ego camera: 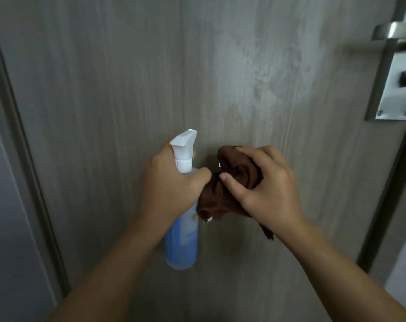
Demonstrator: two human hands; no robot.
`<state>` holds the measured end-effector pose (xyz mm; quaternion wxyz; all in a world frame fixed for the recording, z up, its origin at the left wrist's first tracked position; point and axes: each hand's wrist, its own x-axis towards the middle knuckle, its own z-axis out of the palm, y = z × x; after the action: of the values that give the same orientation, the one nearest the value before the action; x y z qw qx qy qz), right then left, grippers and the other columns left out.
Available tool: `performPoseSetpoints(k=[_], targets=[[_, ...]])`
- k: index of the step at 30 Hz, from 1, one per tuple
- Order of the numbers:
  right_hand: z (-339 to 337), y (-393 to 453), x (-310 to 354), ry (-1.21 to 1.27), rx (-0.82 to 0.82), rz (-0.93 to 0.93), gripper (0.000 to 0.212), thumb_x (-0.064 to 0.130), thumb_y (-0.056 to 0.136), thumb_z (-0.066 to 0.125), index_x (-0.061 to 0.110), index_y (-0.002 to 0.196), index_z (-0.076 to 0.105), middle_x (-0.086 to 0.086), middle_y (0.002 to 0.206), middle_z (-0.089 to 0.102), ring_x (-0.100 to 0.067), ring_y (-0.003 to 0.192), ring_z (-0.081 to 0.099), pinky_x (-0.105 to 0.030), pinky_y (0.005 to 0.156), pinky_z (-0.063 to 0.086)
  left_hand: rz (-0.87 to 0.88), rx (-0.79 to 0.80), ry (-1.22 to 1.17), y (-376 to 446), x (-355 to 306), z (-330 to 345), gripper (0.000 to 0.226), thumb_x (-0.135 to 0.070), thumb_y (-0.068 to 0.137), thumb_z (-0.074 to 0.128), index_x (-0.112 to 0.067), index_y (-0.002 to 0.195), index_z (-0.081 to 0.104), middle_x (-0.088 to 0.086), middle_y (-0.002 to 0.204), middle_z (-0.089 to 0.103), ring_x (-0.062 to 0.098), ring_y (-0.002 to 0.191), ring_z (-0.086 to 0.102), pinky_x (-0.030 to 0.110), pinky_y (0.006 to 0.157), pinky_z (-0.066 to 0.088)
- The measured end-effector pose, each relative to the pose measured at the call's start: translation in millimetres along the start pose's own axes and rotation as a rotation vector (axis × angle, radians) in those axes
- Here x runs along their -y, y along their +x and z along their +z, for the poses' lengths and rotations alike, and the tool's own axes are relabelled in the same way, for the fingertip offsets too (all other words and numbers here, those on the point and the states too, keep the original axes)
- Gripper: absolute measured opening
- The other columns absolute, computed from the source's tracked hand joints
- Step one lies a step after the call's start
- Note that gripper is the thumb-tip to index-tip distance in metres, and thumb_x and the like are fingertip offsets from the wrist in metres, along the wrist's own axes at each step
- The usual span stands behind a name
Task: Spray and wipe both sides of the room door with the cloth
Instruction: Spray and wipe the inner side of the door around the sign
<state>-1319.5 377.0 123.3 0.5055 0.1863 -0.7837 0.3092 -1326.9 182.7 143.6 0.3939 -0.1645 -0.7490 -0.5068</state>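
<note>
A grey wood-grain door point(104, 89) fills the view, with a wet, misted patch point(267, 73) on its upper right part. My left hand point(169, 189) grips the neck of a blue spray bottle point(182, 242) with a white nozzle that points up at the door. Just to its right, my right hand point(262, 187) holds a crumpled brown cloth point(220, 198), fingers curled over it. The cloth touches my left thumb, and a tail of it hangs below my right wrist.
A metal lever handle point(392, 31) on a steel plate point(397, 89) with a thumb-turn sits at the door's right edge. The door frame point(23, 135) and a grey wall run down the left. Pale floor shows past the door's right edge.
</note>
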Motion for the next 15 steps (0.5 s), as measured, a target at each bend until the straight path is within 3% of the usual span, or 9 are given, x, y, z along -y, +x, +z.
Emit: performPoseSetpoints(k=[6, 15], targets=[[-23.0, 63.2, 12.4, 0.002, 0.027, 0.057, 0.052, 0.042, 0.079, 0.084, 0.018, 0.124, 0.072, 0.002, 0.106, 0.059, -0.016, 0.100, 0.063, -0.033, 0.089, 0.053, -0.117, 0.056, -0.026, 47.4, -42.9, 8.4, 0.044, -0.025, 0.060, 0.067, -0.017, 0.103, 0.071, -0.005, 0.085, 0.071, 0.012, 0.078, 0.068, 0.021, 0.069, 0.052], [-73.8, 174.7, 58.1, 0.013, 0.072, 0.135, 0.054, 0.042, 0.079, 0.085, 0.017, 0.124, 0.071, 0.003, 0.106, 0.059, -0.014, 0.098, 0.062, -0.032, 0.087, 0.054, -0.148, 0.064, 0.013, 136.8, -148.5, -17.4, 0.037, -0.029, 0.063, 0.065, -0.019, 0.098, 0.068, -0.009, 0.078, 0.066, 0.013, 0.070, 0.063, 0.016, 0.063, 0.046]])
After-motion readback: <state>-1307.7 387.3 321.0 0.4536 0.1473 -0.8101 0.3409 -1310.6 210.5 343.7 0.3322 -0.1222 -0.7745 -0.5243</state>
